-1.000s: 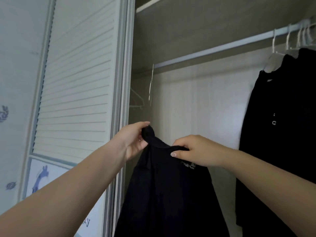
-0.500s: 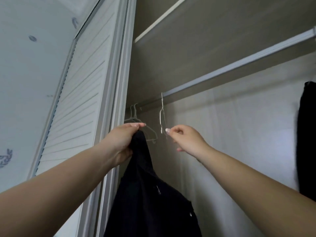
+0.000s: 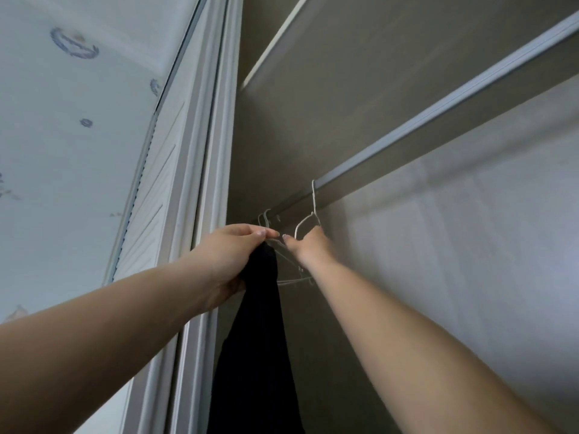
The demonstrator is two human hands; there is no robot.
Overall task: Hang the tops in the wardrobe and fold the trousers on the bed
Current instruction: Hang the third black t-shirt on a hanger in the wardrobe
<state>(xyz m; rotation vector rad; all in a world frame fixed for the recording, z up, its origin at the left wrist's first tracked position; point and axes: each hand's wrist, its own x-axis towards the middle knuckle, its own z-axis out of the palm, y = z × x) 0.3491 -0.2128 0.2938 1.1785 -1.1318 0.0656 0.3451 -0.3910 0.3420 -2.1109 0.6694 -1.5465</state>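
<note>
While the left hand [image 3: 232,255] grips the black top [image 3: 260,339] hanging below it, the right hand [image 3: 308,245] pinches a wire hanger [image 3: 305,222].

This is a bedroom in a home, seen from right in front of an open wardrobe [image 3: 344,126]. Inside it a long pale rail [image 3: 438,108] runs from 3 o'clock down to the middle, with thin wire hangers [image 3: 308,220] hooked on it and a shelf [image 3: 272,51] above at 12 o'clock. At 9 o'clock stands a white sliding door with slats [image 3: 156,195], and past it a pale wall with little blue pictures [image 3: 73,45] (the kind you see in a child's room).
</note>
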